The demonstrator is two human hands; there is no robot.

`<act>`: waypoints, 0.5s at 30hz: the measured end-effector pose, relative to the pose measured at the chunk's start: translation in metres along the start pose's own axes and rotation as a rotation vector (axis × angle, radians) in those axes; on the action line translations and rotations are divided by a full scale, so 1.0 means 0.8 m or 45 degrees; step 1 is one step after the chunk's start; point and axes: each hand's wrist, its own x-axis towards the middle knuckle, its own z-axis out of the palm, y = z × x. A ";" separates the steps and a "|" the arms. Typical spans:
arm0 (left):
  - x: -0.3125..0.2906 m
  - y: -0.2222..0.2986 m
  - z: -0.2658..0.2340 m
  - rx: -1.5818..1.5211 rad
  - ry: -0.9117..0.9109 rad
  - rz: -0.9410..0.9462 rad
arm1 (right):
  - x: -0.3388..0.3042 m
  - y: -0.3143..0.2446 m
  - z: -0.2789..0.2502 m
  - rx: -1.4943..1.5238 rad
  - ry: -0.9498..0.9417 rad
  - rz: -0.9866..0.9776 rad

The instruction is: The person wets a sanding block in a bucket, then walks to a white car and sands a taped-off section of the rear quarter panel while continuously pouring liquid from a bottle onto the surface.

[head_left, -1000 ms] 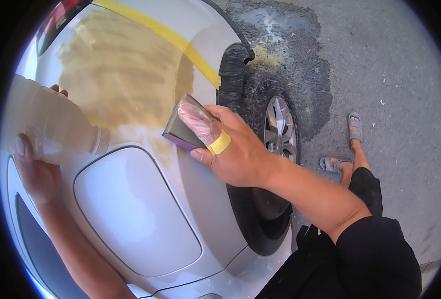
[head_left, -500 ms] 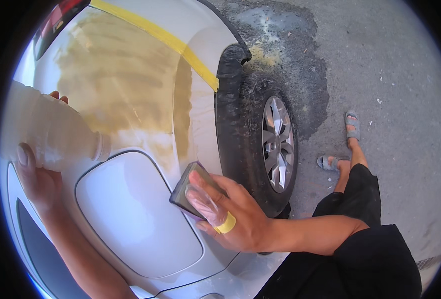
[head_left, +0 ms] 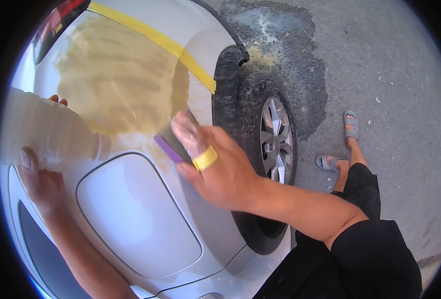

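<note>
My left hand (head_left: 43, 179) is wrapped round a translucent plastic bottle (head_left: 56, 132), tilted on its side with its neck toward the tan-coated patch (head_left: 118, 74) on a white car panel. My right hand (head_left: 220, 172) grips a sanding block (head_left: 173, 142), grey with a purple layer, held at the patch's lower edge. Whether its face touches the panel I cannot tell. One finger of that hand is wrapped in clear plastic film, fastened by a yellow band (head_left: 205, 158). Yellow masking tape (head_left: 155, 40) runs along the patch's far side.
Below the patch lies the closed fuel flap (head_left: 138, 214). To the right are the wheel (head_left: 276, 139) with its black arch trim and wet grey ground (head_left: 300, 89). A red tail light (head_left: 56, 22) sits at the upper left. My sandalled feet (head_left: 351, 124) are on the right.
My right hand has moved up and slightly left with the sanding block, from beside the fuel flap to the patch's lower edge. The left hand and bottle have barely shifted.
</note>
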 end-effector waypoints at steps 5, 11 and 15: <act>-0.005 0.000 -0.010 -0.031 -0.031 -0.012 | -0.041 -0.020 0.002 -0.048 -0.023 -0.116; -0.008 0.010 -0.017 0.046 -0.071 -0.023 | 0.014 -0.005 -0.009 0.043 -0.056 0.038; -0.006 0.007 -0.010 0.027 -0.010 -0.019 | 0.009 -0.006 -0.011 0.002 -0.110 0.106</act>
